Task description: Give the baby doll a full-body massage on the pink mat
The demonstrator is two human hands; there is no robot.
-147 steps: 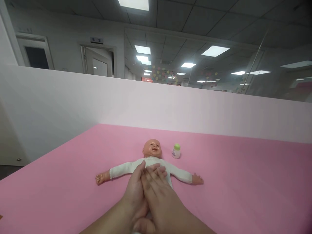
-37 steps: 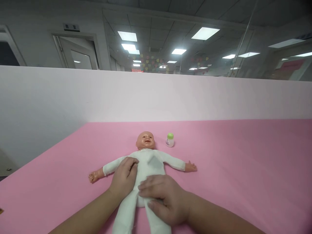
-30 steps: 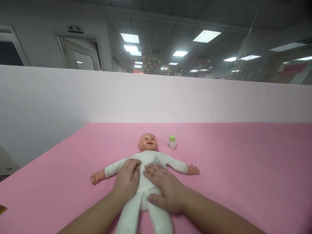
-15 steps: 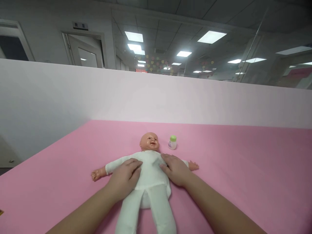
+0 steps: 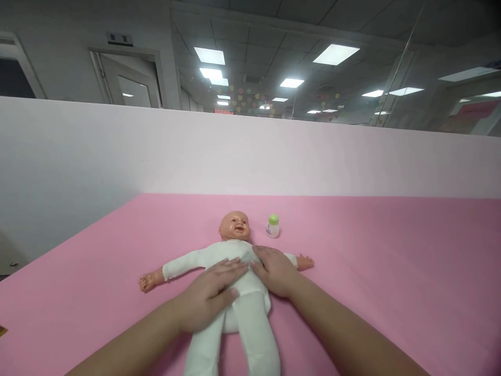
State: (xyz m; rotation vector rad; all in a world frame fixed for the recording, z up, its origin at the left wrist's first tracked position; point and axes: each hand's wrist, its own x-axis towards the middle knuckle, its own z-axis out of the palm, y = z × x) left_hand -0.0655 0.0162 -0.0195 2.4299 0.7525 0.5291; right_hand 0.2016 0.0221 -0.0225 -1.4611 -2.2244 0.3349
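Observation:
A baby doll [image 5: 250, 308] with a white cloth body lies face up, its head toward the far side and both arms spread. My left hand [image 5: 211, 293] rests flat across the doll's belly, fingers extended and the thumb apart. On the right side of the doll's chest lies my right hand [image 5: 276, 271], its fingers stretched out and the thumb apart from them. Neither hand grips anything. Just right of the doll's head stands a small clear bottle [image 5: 273, 228] with a green cap.
The pink tabletop [image 5: 391, 271] extends under the doll. Behind it and along the left runs a low white partition [image 5: 274, 156]. Beyond are a door [image 5: 131, 86], glass panels and ceiling lights. A small yellowish object [image 5: 2, 331] shows at the left edge.
My left hand has moved right, from the doll's side onto the middle of its belly, with its fingers more stretched out. My right hand stays on the chest. The view has shifted slightly.

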